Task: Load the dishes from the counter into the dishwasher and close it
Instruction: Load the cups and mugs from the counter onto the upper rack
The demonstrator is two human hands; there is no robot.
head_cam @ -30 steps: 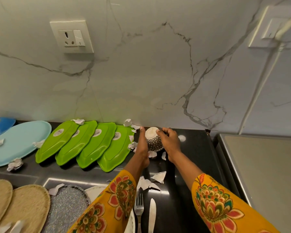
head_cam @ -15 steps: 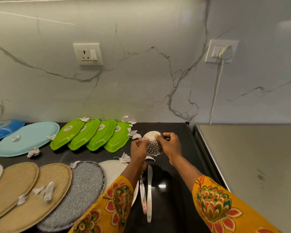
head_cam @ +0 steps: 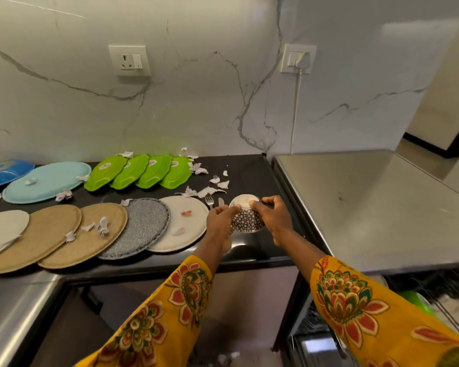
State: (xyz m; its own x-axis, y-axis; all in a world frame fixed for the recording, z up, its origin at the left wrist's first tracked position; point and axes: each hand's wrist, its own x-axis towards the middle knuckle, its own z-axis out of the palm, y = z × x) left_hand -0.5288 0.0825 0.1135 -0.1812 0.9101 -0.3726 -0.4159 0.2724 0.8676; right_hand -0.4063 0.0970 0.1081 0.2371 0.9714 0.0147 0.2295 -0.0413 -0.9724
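A small bowl (head_cam: 246,218) with a dark dotted pattern is held upside down between both hands, just above the right end of the black bench (head_cam: 249,169). The left hand (head_cam: 221,218) grips its left side with curled fingers, and the right hand (head_cam: 273,217) curls its fingers over the right side and the pale base. A fork (head_cam: 209,200) and a knife (head_cam: 221,201) lie just behind the bowl. To the left is a row of overlapping round plates, the nearest a white plate (head_cam: 182,223), then a grey plate (head_cam: 141,229). Farther back lie four green plates (head_cam: 139,171) amid torn paper scraps (head_cam: 210,191). The steel dishwasher top (head_cam: 368,205) stands to the right.
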